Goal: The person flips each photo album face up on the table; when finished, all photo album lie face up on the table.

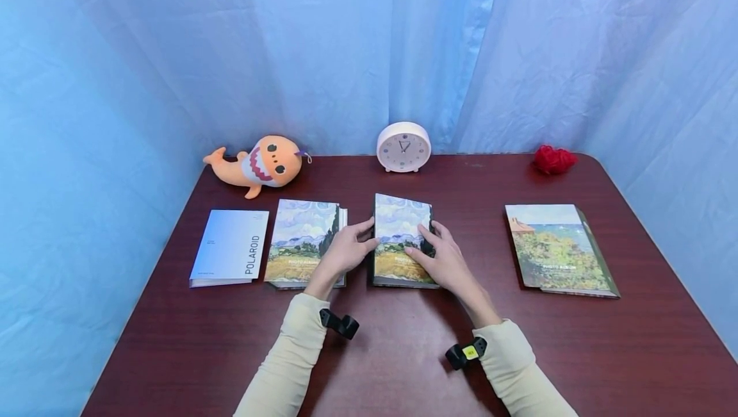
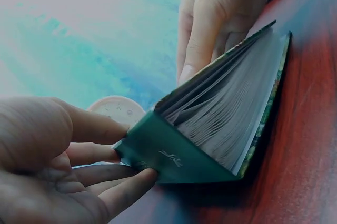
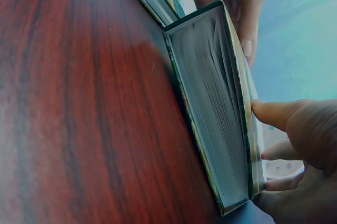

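Observation:
In the head view, a photo album (image 1: 398, 218) with a painted landscape cover lies at the middle of the table. My left hand (image 1: 348, 247) reaches its left side, and its fingertips touch the dark green spine (image 2: 174, 155). The right hand (image 1: 446, 260) rests its thumb and a fingertip on the front cover, with other fingers along the right edge. Pages show at the album's near end in both wrist views. Under my left wrist, a matching album (image 1: 300, 231) is partly covered by that hand.
A blue-and-white POLAROID album (image 1: 230, 244) lies at the far left, and another painted album (image 1: 553, 250) at the right. Along the back edge are an orange shark plush (image 1: 254, 164), a white clock (image 1: 403, 148) and a red crumpled item (image 1: 555, 159). Curtains (image 1: 323, 52) hang behind.

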`<action>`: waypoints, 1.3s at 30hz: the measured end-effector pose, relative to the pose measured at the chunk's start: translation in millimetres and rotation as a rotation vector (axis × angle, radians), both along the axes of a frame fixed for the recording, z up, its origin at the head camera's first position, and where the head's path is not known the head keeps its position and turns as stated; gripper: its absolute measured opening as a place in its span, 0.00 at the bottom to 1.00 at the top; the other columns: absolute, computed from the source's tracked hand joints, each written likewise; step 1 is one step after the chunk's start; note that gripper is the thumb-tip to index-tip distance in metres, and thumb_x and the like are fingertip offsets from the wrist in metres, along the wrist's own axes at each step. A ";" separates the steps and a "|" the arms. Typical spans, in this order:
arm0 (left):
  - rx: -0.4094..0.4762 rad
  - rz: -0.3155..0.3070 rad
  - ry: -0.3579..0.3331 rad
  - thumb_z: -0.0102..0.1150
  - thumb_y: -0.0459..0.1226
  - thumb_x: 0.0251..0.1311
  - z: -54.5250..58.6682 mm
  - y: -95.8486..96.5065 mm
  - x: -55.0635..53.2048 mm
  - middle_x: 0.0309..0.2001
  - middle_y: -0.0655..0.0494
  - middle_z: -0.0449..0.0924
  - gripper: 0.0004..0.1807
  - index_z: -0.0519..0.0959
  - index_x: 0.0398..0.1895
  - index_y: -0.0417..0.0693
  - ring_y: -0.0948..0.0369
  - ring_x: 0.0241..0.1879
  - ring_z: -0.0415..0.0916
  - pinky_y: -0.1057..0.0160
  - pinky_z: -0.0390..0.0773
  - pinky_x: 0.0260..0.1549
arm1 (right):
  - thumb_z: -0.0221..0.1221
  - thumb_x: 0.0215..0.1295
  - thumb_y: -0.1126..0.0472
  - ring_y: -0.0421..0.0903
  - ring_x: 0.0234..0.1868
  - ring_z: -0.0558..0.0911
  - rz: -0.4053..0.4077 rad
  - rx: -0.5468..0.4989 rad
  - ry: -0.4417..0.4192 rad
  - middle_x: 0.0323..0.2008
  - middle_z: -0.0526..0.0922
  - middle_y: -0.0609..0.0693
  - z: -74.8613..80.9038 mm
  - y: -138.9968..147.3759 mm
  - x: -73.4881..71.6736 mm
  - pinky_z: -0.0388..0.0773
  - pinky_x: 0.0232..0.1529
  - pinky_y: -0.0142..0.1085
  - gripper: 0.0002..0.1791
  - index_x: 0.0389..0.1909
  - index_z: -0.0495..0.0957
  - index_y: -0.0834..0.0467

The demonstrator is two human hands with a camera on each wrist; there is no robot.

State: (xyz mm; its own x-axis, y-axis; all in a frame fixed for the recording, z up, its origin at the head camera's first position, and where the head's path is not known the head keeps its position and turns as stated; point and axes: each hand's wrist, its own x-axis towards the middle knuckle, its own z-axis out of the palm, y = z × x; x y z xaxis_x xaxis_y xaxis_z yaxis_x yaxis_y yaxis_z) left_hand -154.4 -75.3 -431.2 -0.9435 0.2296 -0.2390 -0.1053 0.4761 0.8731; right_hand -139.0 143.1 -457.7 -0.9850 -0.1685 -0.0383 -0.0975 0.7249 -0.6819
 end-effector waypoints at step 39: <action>-0.038 0.067 0.018 0.53 0.38 0.67 -2.8 -12.7 8.7 0.68 0.43 0.65 0.34 0.55 0.74 0.43 0.49 0.65 0.67 0.51 0.71 0.60 | 0.61 0.63 0.46 0.63 0.71 0.58 0.068 0.013 0.099 0.72 0.55 0.63 -9.6 -4.3 6.6 0.61 0.65 0.59 0.37 0.70 0.64 0.57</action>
